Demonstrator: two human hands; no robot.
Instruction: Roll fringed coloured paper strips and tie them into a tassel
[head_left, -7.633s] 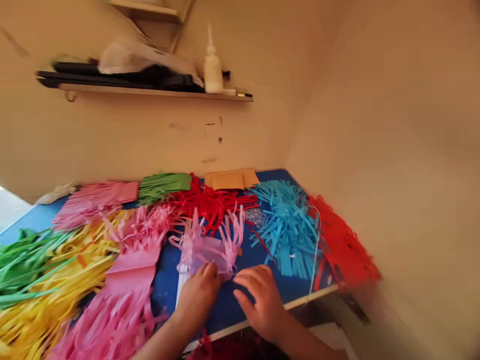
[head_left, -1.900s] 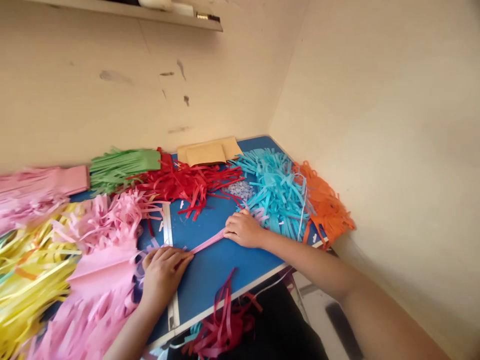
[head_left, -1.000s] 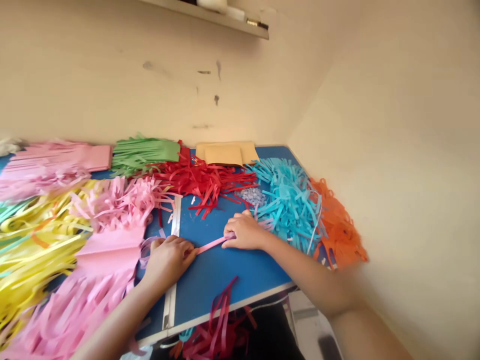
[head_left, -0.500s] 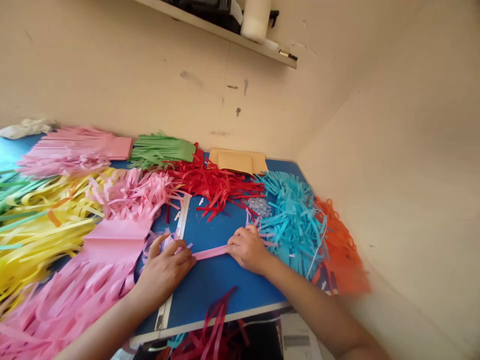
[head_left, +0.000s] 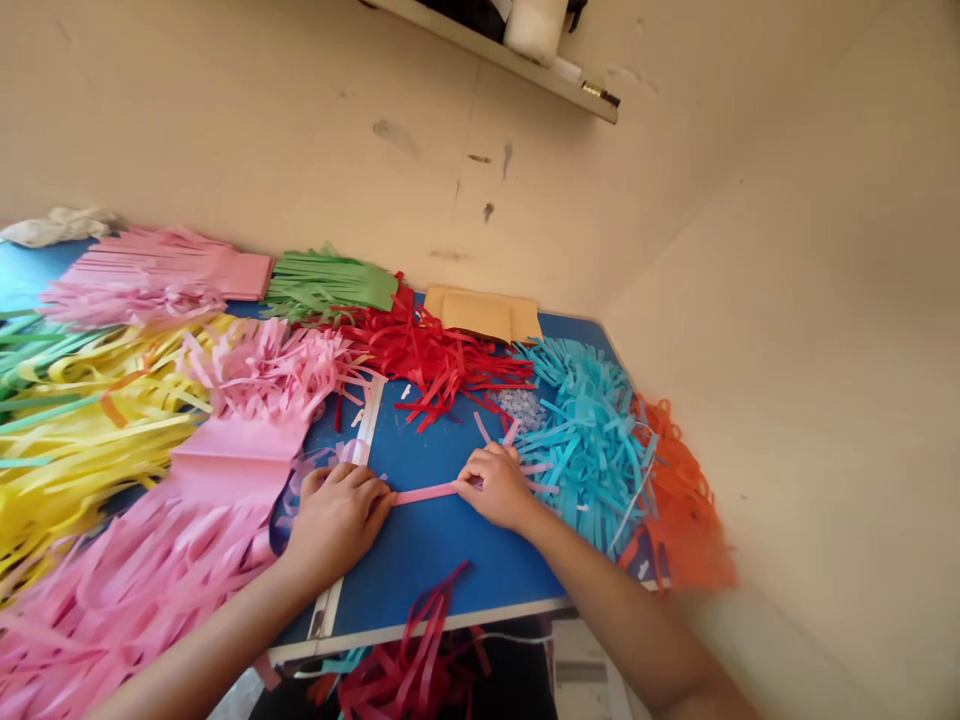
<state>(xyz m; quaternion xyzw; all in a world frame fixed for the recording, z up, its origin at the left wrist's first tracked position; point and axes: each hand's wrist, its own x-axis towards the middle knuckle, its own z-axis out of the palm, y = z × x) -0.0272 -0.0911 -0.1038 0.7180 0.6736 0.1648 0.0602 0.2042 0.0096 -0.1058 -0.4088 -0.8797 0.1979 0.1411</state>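
A narrow pink strip of tissue paper [head_left: 425, 493] stretches between my two hands, low over the blue tabletop. My left hand [head_left: 341, 515] is closed on its left end, with lilac fringe [head_left: 351, 455] showing beyond the fingers. At the other end my right hand [head_left: 495, 485] pinches the strip, and loose pink fringe [head_left: 538, 468] sticks out past it to the right. Beside the left hand lies a large pink fringed sheet [head_left: 236, 455] with an uncut middle band. Blue fringe [head_left: 589, 430] is heaped just right of my right hand.
Yellow fringe [head_left: 97, 440], red fringe [head_left: 435, 365], green fringe [head_left: 330, 285] and orange fringe [head_left: 686, 500] cover the table's sides and back. Folded yellow-orange paper [head_left: 484, 315] lies by the wall. Dark red strips [head_left: 420, 650] hang below the front edge. A shelf [head_left: 502, 60] is overhead.
The pink strip looks narrower between my hands than half a second ago. Both hands still grip its ends, and the camera view has shifted slightly.
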